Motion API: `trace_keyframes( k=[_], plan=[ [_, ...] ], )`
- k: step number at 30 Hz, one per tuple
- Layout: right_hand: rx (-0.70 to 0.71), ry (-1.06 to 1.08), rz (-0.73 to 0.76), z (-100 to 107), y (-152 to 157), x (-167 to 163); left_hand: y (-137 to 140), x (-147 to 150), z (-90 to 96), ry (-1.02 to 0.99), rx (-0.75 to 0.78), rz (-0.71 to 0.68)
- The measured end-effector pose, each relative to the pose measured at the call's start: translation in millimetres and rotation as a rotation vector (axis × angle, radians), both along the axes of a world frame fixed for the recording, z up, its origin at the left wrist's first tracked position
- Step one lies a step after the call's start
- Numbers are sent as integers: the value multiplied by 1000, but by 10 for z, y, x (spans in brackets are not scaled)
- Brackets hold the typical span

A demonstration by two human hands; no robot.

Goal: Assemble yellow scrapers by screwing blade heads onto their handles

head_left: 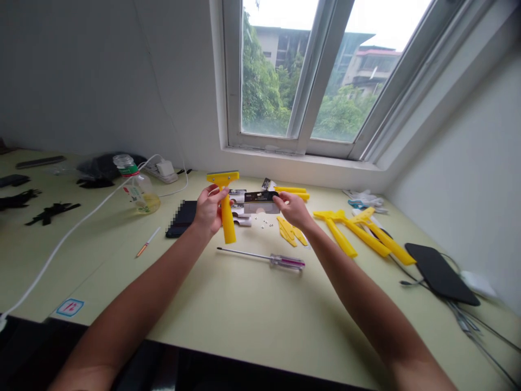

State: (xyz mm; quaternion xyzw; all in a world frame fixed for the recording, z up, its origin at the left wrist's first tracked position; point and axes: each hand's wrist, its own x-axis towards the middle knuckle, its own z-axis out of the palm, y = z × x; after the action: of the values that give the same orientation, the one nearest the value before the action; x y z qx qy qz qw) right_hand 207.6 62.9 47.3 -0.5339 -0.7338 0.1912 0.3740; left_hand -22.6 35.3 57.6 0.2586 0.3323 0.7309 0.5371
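My left hand (209, 212) is closed around a yellow scraper (228, 217), held upright with its wide head at the top and two screws showing in it. Between finger and thumb of my right hand (293, 209) is a black and clear packaging sleeve (259, 202), raised above the table. Other sleeves (243, 220) lie behind my left hand. Below both hands rests a screwdriver (287, 262) with a clear and purple handle. Small screws (264, 221) are scattered near several flat yellow plates (287, 231).
More yellow scraper handles (337, 239) lie at the right, beside a black phone-like slab (442, 274) and cables. Two yellow handles (293, 191) sit at the back. On the left stand a plastic bottle (138, 190), a cigarette (147, 243) and a white cable (77, 225).
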Motion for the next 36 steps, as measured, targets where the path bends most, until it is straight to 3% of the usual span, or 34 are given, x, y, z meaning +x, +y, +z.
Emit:
trace_keyframes(
  k=[6, 10, 16, 21, 24, 28, 36],
  plan=[
    [44, -3, 29, -33, -163, 210, 377, 82, 293, -74, 26, 86],
    [-37, 86, 57, -14, -269, 143, 470, 157, 397, -140, 44, 146],
    [-174, 369, 100, 16, -437, -70, 396, 282, 347, -136, 69, 121],
    [-239, 608, 79, -99, -467, -256, 318, 514, 209, -85, -23, 9],
    [-332, 760, 200, -99, -503, -283, 300, 626, 131, -74, -10, -27],
    [-412, 783, 378, -54, -546, -230, 298, 639, 101, -73, 37, -48],
    [-398, 876, 341, -69, -503, -180, 269, 529, 207, -98, 65, -207]
  ],
)
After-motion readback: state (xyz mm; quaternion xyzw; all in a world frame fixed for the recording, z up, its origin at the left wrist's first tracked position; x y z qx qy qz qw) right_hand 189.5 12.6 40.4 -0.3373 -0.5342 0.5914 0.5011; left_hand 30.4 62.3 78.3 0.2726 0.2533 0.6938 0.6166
